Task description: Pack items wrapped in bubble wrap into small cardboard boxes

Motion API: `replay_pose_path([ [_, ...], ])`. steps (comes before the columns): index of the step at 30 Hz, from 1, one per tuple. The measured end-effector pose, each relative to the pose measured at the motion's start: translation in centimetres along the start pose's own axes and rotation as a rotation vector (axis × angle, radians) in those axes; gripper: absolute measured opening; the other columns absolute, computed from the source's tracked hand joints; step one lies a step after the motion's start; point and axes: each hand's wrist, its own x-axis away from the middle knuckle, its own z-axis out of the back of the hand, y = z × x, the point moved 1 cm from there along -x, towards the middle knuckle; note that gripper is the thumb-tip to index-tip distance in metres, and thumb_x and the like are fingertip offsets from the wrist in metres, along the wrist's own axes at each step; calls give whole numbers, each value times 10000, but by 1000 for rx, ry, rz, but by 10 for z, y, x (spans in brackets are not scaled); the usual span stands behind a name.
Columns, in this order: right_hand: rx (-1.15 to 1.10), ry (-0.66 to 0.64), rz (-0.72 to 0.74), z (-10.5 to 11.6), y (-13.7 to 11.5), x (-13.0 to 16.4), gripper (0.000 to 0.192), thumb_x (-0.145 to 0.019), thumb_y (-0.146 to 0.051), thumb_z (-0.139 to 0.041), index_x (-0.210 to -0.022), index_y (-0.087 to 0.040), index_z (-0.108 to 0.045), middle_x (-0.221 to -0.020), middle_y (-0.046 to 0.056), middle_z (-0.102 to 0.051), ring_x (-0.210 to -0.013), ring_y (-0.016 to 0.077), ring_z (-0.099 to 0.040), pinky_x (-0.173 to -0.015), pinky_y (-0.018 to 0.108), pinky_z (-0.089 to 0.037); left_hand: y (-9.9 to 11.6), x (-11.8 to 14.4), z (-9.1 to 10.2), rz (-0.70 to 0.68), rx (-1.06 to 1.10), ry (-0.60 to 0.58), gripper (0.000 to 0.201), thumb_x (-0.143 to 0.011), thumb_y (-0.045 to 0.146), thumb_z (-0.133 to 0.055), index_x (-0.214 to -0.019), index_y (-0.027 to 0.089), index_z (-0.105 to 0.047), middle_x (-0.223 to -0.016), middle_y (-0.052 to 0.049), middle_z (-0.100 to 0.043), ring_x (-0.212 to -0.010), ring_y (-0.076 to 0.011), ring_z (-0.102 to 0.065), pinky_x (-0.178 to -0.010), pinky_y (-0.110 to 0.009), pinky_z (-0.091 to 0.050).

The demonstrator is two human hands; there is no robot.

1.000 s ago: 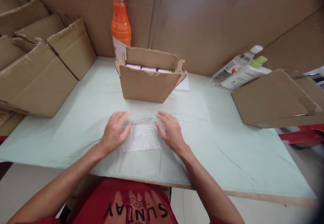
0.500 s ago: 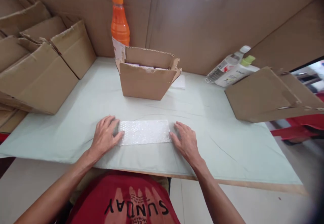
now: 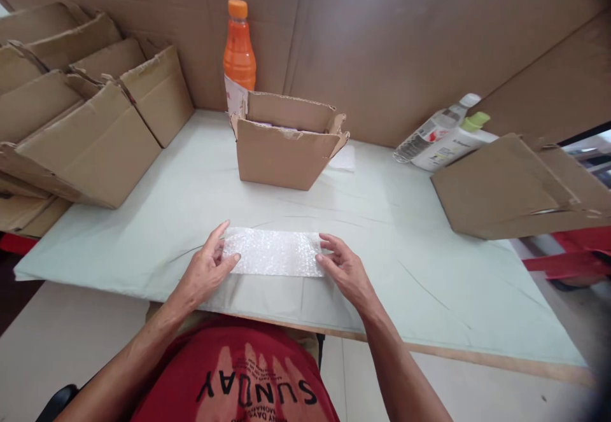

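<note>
Before a cardboard wall (image 3: 396, 40), a table (image 3: 396, 212) under a pale cloth carries the work. Boxes (image 3: 95, 142) crowd its left side, while a lone box (image 3: 501, 186) leans at the right edge. Between them stands an open carton (image 3: 281, 158), its flaps up and its contents barely showing. An orange bottle (image 3: 239, 59) rises behind the carton; a clear bottle (image 3: 434, 129) and a white bottle (image 3: 451, 148) with a green cap tilt near the lone box.

Front and center, near the table's close edge, a strip of bubble wrap (image 3: 274, 253) stretches between two hands. The left hand (image 3: 205, 272) grasps one short end, thumb on top; the right hand (image 3: 346, 272) grasps the other likewise. How firm either grip is, one cannot tell.

Handling it well would seem to call for level hands, thumbs close to the ends, light and even outward tension, and a pinch soft enough to spare the bubbles.
</note>
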Motion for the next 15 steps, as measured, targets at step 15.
replay_pose_path([
  [15,324,359,574,74,-142,-82,292,-930,-355,-590,-1166,-250,-727,-1173,68,-751,-1026,251,-695,-889,412,-563,141,-88,69,-835,-413,448,367,-925,406,-503,-1155,223,-723,-1080,-74,-754,-1093,-270,-667,-1041,-451,-490],
])
